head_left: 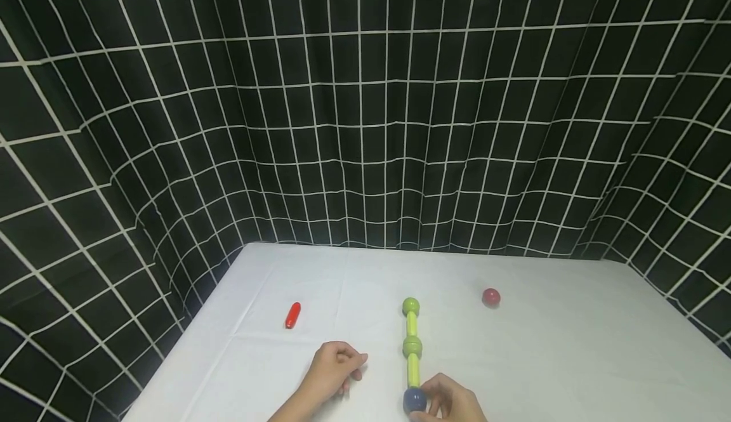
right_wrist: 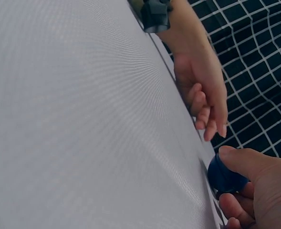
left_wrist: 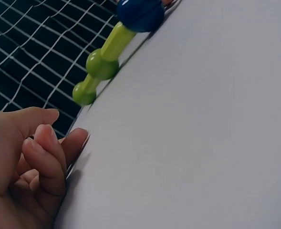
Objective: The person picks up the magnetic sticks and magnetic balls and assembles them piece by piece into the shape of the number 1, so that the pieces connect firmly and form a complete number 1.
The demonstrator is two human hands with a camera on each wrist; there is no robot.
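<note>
Evidently your right hand (head_left: 454,400) has the work: its grip is narrow, holding the blue ball (head_left: 414,401) between thumb and fingers, low over the bench (head_left: 559,346) at the near end of a straight chain. From that ball, the near rod (head_left: 414,370), middle green ball (head_left: 412,346), far rod (head_left: 412,323) and far green ball (head_left: 410,306) run in line towards the bench's far edge. You probably hold the blue ball from its right side so that its meeting with the near rod is left uncovered and the chain can lie straight.

Your left hand (head_left: 335,370) is beside the chain, on the side of the bench's left edge, its grip slack, fingers loosely bent and nothing in them; perhaps it waits there as a ready support. The red stick (head_left: 293,315) lies nearer that left edge, and the red ball (head_left: 491,297) sits right of the chain, towards the far edge; both look set aside, out of your hands' way.

Only the head view shows you those two red pieces. The left wrist view makes the slack left fingers plain; the right wrist view shows how your thumb and fingers take the blue ball, but neither rod. Whether the near rod is fully seated, you cannot tell.
</note>
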